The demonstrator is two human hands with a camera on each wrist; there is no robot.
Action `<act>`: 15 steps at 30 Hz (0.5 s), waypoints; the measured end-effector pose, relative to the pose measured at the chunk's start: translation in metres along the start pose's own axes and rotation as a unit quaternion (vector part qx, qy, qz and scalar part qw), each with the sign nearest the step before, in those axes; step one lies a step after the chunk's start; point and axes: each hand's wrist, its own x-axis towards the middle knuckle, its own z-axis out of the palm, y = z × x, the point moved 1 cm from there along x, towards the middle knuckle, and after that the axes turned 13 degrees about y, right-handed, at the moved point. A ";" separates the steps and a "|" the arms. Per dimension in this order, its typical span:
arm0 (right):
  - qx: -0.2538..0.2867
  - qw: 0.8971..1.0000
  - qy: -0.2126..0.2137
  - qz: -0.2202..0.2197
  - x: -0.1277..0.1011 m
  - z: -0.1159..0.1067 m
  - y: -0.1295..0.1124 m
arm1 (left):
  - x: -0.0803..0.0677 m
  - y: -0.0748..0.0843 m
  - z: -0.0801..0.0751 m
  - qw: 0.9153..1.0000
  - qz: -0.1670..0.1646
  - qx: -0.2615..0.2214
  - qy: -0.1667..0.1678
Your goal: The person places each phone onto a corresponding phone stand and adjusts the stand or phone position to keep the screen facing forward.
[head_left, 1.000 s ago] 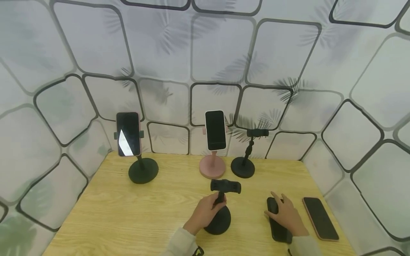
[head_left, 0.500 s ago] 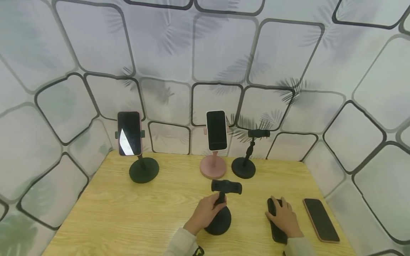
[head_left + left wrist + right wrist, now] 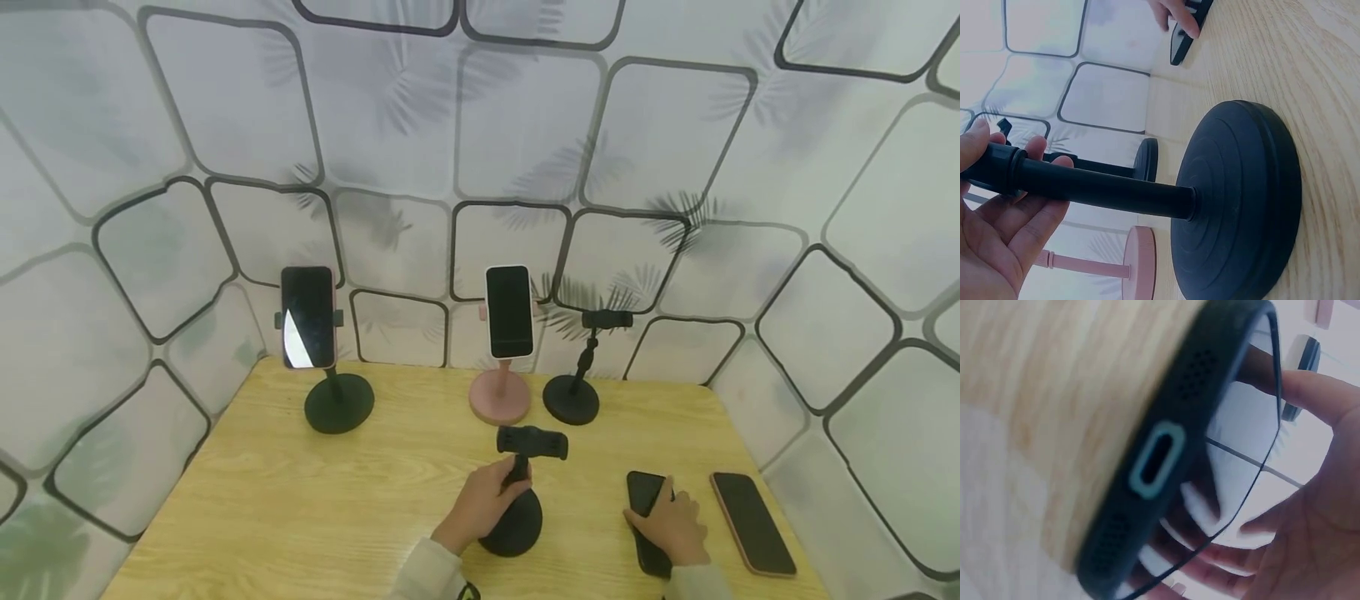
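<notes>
Near the table's [image 3: 247, 500] right edge, fingers [image 3: 667, 521] seemingly grip the phone [image 3: 647, 500].

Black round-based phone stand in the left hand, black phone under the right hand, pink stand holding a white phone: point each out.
Black round-based phone stand [image 3: 517, 525], head view, on its base.
Black phone [image 3: 643, 493], head view, on its uncovered far end.
Pink stand [image 3: 499, 400], head view, on its round base.

Black plastic phone stand with round weighted base [image 3: 512, 523], upright near the desk's front edge, about centre; clamp head on top sits horizontal, empty. Black slab smartphone in dark case [image 3: 647, 521], screen up, glossy, flat on the desk toward the front right corner, long axis running front-to-back.
</notes>
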 end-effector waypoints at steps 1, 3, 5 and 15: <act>0.003 1.000 -0.002 0.010 -0.001 -0.001 0.000 | 0.000 0.000 0.000 1.000 0.000 0.002 0.001; 0.006 1.000 -0.009 0.025 -0.002 -0.003 -0.002 | 0.000 0.000 -0.001 1.000 0.001 0.005 0.004; 0.012 0.999 -0.016 0.032 -0.003 -0.005 -0.003 | -0.001 -0.001 -0.002 1.000 0.001 0.006 0.008; -0.007 1.000 -0.015 0.009 -0.008 -0.014 -0.001 | -0.001 -0.001 0.001 1.000 0.005 -0.007 0.007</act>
